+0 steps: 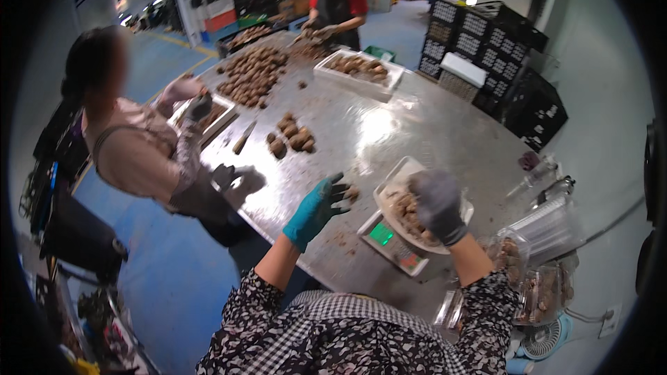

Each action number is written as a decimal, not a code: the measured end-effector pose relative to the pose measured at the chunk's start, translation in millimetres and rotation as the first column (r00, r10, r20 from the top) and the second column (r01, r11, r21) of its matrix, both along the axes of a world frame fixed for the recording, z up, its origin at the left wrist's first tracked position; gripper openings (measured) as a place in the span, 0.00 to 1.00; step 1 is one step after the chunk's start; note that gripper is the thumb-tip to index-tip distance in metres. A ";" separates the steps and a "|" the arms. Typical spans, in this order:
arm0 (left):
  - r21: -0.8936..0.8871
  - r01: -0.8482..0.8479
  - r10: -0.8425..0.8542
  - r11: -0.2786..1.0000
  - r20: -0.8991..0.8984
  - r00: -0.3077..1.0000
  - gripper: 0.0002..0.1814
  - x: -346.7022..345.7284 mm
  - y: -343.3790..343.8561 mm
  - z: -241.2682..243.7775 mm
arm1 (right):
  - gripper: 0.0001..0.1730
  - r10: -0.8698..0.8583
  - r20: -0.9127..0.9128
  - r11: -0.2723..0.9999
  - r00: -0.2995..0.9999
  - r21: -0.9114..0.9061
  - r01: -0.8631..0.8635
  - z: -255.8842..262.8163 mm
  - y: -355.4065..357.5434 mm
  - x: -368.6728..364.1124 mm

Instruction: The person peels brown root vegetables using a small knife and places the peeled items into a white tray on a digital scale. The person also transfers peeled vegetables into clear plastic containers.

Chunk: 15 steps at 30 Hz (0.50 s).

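Note:
My left hand [324, 207], in a teal glove, is over the metal table with its fingers apart. A small brown produce lump [353, 194] is close by its fingertips. My right hand [440, 205], in a grey glove, is blurred above a pale plastic basin [392, 182]. It covers part of the basin, and whether its fingers hold anything is hidden. Brown roundish pieces [406, 208] and crumbs lie in the basin. Under the basin is a digital scale [394, 245] with a lit green display.
Before me on the steel table [344, 114] are loose brown lumps [294, 135], a knife [244, 139], a large heap [255, 73] and a white foam box [359, 75]. Clear plastic containers [547, 224] are at right. One co-worker [140, 140] stands left, another [338, 8] across.

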State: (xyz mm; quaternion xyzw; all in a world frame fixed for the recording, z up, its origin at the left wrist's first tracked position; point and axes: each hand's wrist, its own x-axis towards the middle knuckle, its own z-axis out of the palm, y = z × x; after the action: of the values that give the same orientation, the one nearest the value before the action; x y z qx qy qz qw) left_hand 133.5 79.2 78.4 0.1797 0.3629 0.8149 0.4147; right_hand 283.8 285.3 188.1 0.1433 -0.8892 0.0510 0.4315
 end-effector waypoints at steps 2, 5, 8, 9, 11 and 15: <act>0.081 -0.014 0.003 0.997 0.138 0.990 0.27 -2.2 -22.2 -2.9 | 0.03 0.042 0.082 0.996 0.996 0.069 -0.048 -53.6 -34.9 -27.2; -0.079 -0.117 0.134 0.990 0.283 0.950 0.29 -15.3 -67.7 -34.7 | 0.04 0.159 0.304 0.969 0.939 0.134 -0.208 -106.6 -87.3 -58.9; -0.306 -0.193 0.293 0.932 0.325 0.899 0.29 -41.9 -109.9 -111.9 | 0.07 0.231 0.472 0.932 0.850 0.144 -0.333 -142.1 -113.5 -80.5; -0.369 -0.274 0.383 0.888 0.266 0.885 0.29 -42.4 -117.2 -117.7 | 0.09 0.209 0.529 0.934 0.822 0.141 -0.328 -151.0 -118.7 -86.8; -0.451 -0.392 0.514 0.802 0.184 0.838 0.29 -49.0 -123.4 -128.8 | 0.12 0.159 0.526 0.952 0.835 0.143 -0.272 -164.1 -124.9 -100.2; -0.561 -0.455 0.624 0.692 0.148 0.767 0.31 -73.7 -112.4 -149.2 | 0.16 0.115 0.383 0.992 0.917 -0.001 -0.124 -161.4 -135.7 -117.1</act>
State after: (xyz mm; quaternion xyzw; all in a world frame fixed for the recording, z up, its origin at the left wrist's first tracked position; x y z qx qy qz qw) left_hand 59.8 -33.2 -70.8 -0.1865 0.5210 0.7981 0.2383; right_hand 166.7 149.6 26.7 0.1896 -0.9463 0.0940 0.2443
